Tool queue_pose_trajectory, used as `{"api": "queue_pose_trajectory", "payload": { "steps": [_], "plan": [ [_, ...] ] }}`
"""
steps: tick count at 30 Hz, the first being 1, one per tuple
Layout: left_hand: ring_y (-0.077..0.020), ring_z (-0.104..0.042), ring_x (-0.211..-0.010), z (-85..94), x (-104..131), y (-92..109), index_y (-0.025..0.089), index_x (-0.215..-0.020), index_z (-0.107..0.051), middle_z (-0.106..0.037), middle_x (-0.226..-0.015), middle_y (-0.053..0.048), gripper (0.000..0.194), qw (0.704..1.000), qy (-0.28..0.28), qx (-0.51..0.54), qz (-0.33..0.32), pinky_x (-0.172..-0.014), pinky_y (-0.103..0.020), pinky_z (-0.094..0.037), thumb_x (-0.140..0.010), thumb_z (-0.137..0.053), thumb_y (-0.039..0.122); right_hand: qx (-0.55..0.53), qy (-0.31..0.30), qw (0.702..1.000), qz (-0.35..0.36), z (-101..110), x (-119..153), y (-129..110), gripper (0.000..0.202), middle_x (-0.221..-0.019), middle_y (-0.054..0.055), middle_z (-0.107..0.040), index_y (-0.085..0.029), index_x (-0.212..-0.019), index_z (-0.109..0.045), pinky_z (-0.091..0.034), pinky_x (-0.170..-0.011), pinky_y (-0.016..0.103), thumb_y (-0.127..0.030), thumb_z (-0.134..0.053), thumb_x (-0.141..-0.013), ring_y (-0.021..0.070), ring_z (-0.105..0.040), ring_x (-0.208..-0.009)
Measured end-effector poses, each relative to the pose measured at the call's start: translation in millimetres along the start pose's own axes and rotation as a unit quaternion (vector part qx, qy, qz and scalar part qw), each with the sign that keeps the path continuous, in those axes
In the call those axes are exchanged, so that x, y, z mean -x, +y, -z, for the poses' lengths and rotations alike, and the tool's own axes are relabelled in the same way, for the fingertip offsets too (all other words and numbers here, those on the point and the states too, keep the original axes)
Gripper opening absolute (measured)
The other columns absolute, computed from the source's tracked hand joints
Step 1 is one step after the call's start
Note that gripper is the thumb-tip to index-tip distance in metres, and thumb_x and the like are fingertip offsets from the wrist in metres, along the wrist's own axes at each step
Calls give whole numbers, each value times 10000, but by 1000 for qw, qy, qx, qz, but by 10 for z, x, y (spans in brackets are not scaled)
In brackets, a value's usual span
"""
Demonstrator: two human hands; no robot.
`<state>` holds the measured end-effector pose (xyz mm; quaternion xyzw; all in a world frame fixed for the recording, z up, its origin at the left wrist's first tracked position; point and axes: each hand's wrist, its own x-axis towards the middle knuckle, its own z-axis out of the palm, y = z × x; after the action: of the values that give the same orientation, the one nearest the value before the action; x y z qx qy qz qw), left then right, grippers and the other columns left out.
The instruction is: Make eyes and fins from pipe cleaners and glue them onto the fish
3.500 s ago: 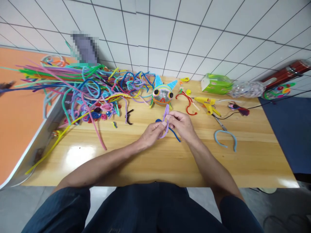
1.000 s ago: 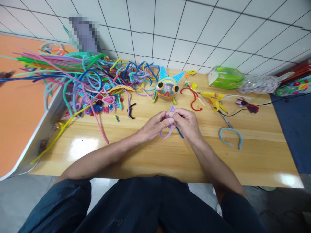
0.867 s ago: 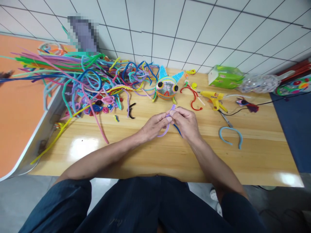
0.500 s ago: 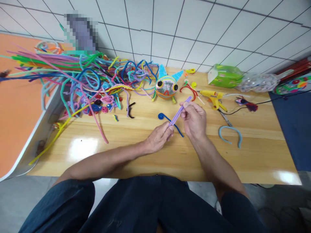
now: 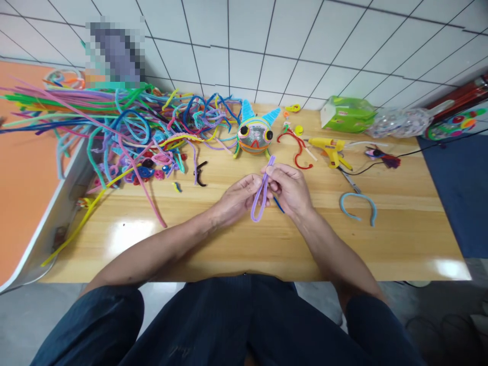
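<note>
A purple pipe cleaner point(image 5: 259, 209), bent into a narrow loop, is pinched between both hands above the table. My left hand point(image 5: 239, 197) grips it from the left, fingers closed. My right hand point(image 5: 288, 187) is closed on its upper part, where the folded end sticks up past the thumb. The round end of the loop hangs down toward me. Under my right hand a piece of blue pipe cleaner point(image 5: 279, 204) shows; the rest of it is hidden. Just beyond the hands sits a round figure point(image 5: 254, 136) with big black-and-yellow eyes and blue ears.
A tangled heap of coloured pipe cleaners point(image 5: 141, 122) fills the back left. Toward the right are red curled pieces point(image 5: 301, 152), a yellow glue gun point(image 5: 330, 148) with its cord, scissors point(image 5: 349, 181), a light-blue curved piece point(image 5: 358, 195) and a green packet point(image 5: 346, 114).
My hands have come closer together. The purple pipe cleaner has swung from a slant to nearly upright, its loop now hanging open below the fingers. The blue piece is now mostly covered.
</note>
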<state>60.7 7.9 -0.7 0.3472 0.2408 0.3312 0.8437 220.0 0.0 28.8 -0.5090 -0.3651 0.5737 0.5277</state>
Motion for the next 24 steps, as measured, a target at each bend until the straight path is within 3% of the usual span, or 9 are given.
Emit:
{"api": "queue_pose_trajectory", "payload": {
  "steps": [5, 9, 12, 16, 24],
  "plan": [
    [-83, -511, -567, 33, -38, -25, 169, -877, -705, -527, -660, 59, 563, 999, 33, -25, -18, -629, -248, -470, -773, -930, 675, 10, 20, 1000, 17, -16, -12, 64, 354, -614, -56, -566, -200, -752, -737, -302, -464, 233, -517, -896, -757, 58, -393, -510],
    [-92, -484, -588, 49, -11, -45, 164, -854, -727, -546, -637, 43, 561, 982, 48, -157, -92, -618, -248, -409, -877, -817, 717, -27, 36, 999, 17, -5, -23, 85, 330, -606, -72, -526, -210, -797, -750, -297, -476, 243, -503, -896, -750, 59, -363, -500],
    [-113, -484, -613, 38, 30, -88, 174, -878, -767, -547, -631, 40, 580, 966, 62, -223, -113, -645, -270, -404, -909, -752, 752, -26, 53, 998, 22, 32, -46, 68, 348, -625, -69, -521, -222, -816, -747, -273, -457, 253, -525, -895, -731, 64, -364, -492],
    [-131, -486, -627, 37, 54, -170, 180, -892, -795, -529, -624, 37, 599, 959, 79, -251, -109, -670, -291, -407, -930, -698, 770, -28, 65, 997, 23, 71, -76, 32, 373, -633, -71, -509, -226, -815, -722, -271, -443, 255, -542, -893, -713, 66, -373, -484],
    [-126, -446, -577, 87, 15, -128, 189, -852, -762, -508, -581, 44, 534, 961, 99, -245, -83, -628, -286, -367, -905, -732, 720, 41, 2, 999, 21, 157, -115, -40, 367, -661, -61, -551, -219, -841, -687, -324, -461, 228, -524, -885, -792, 72, -435, -522]
  ]
}}
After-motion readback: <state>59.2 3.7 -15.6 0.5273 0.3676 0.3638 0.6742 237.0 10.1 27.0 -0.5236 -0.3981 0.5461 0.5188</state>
